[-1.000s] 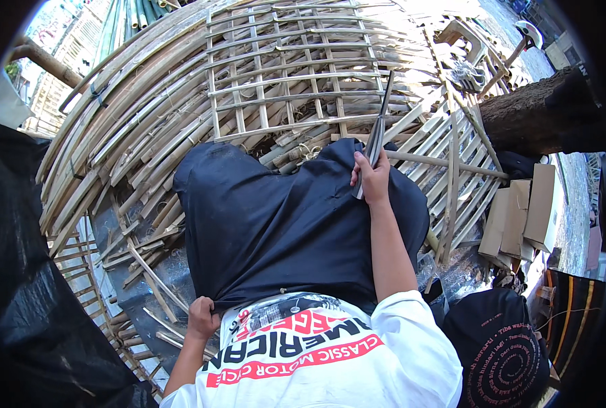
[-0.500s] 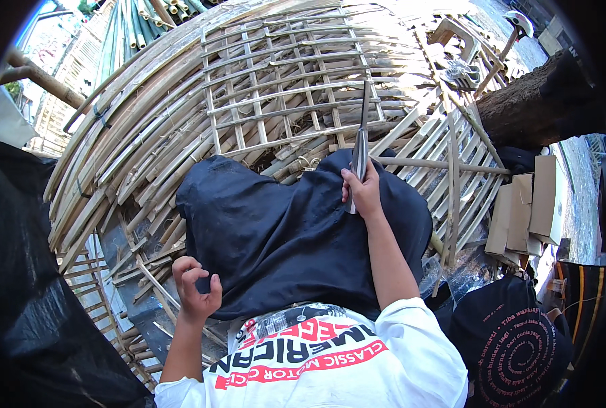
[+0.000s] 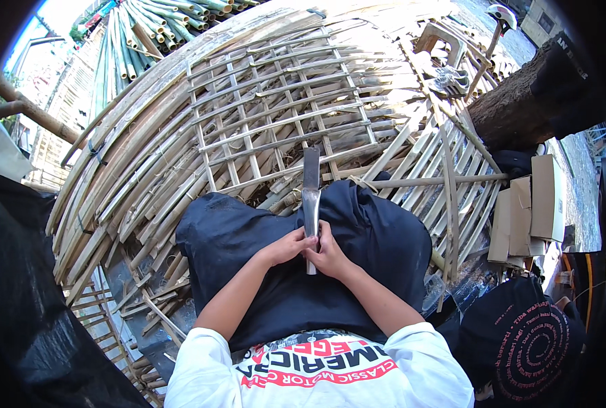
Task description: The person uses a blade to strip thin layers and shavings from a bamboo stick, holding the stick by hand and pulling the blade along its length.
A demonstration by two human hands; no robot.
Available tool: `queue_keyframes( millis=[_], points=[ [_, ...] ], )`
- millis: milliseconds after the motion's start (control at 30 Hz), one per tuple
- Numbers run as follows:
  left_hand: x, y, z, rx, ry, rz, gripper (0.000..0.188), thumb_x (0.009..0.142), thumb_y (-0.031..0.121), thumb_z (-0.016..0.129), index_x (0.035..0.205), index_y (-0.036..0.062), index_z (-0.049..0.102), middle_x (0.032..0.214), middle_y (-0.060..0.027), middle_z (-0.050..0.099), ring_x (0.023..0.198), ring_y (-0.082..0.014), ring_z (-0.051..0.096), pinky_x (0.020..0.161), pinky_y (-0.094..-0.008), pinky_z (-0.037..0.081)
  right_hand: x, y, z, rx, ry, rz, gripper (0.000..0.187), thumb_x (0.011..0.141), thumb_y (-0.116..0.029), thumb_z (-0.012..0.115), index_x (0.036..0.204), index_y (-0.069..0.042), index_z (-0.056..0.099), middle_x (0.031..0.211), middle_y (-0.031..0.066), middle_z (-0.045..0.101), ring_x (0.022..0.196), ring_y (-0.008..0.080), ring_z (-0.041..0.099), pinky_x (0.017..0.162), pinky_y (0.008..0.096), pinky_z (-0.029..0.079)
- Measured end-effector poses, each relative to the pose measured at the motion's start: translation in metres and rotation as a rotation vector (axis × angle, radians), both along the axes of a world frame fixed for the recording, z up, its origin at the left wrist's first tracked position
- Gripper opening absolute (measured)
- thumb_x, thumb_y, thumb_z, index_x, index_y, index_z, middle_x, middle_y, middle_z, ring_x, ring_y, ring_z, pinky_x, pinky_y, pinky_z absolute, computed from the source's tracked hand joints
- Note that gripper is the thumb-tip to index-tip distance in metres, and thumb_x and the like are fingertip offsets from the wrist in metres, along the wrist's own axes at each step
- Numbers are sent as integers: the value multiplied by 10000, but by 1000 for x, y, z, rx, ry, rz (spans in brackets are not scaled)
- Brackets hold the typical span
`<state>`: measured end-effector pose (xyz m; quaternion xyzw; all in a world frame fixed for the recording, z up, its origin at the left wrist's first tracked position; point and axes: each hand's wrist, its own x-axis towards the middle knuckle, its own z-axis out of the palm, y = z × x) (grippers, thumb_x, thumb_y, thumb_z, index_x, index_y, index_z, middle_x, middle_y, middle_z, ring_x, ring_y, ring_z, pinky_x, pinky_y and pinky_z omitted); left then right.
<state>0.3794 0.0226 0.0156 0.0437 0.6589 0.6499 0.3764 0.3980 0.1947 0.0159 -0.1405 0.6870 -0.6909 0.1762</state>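
A metal knife [image 3: 311,173], with a straight, blunt-ended dark blade and a shiny tapered handle, points away from me above my lap. My left hand [image 3: 289,247] is closed on the handle from the left side, its fingers touching the metal. On the other side, my right hand [image 3: 329,253] grips the same handle, thumb upward. The handle's lower end shows just below both hands. Dark cloth [image 3: 248,224] covers my legs beneath them.
Beyond my knees lies a lattice of bamboo strips [image 3: 255,102] on a large heap of split bamboo [image 3: 140,129]. A tree trunk [image 3: 520,105] and cardboard boxes [image 3: 544,197] stand at right. Black sheeting [image 3: 38,292] hangs at left, and green poles [image 3: 119,51] lie far back.
My left hand has come in from the left and closed on the knife's handle. My right hand has brought the knife leftward and nearer, and the blade now shows its flat side.
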Motion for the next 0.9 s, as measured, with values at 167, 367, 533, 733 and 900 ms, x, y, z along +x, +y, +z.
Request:
queue_keyframes(
  millis=[167,367,533,733,900],
  points=[
    [-2,3,-12,157,-161,167,485,969,331,593,1333,19,522,1203,-115,613,1119,-200,582,990,-338,452,-7,-2,10,373,21,188,798,847,-265,680,1398,40,190,1204,307,544,1103,411,590,893,430,501],
    [1,-4,-1,294,-164,201,238,932,185,648,1068,-3,599,1016,-120,676,935,-201,666,867,-351,546,29,35,75,437,340,21,550,838,-211,738,1288,9,512,1118,203,600,1003,335,618,876,379,506],
    [-1,12,-1,144,-114,329,160,865,75,712,864,36,556,671,-20,561,536,-106,572,645,-322,567,90,139,84,441,281,-790,66,879,5,629,944,15,622,853,50,624,768,101,622,694,220,493],
    [-1,7,-2,86,-104,397,182,846,83,715,820,68,536,619,-11,547,517,-104,551,644,-315,547,135,245,15,924,36,-989,68,881,-23,619,935,15,636,773,68,651,673,107,616,615,248,484],
    [-4,10,4,8,-88,360,224,830,116,749,869,49,539,677,-44,589,557,-118,576,577,-283,500,140,254,-5,1441,-80,-647,245,826,-55,620,1055,2,681,944,199,691,910,352,670,801,419,519]
  ],
)
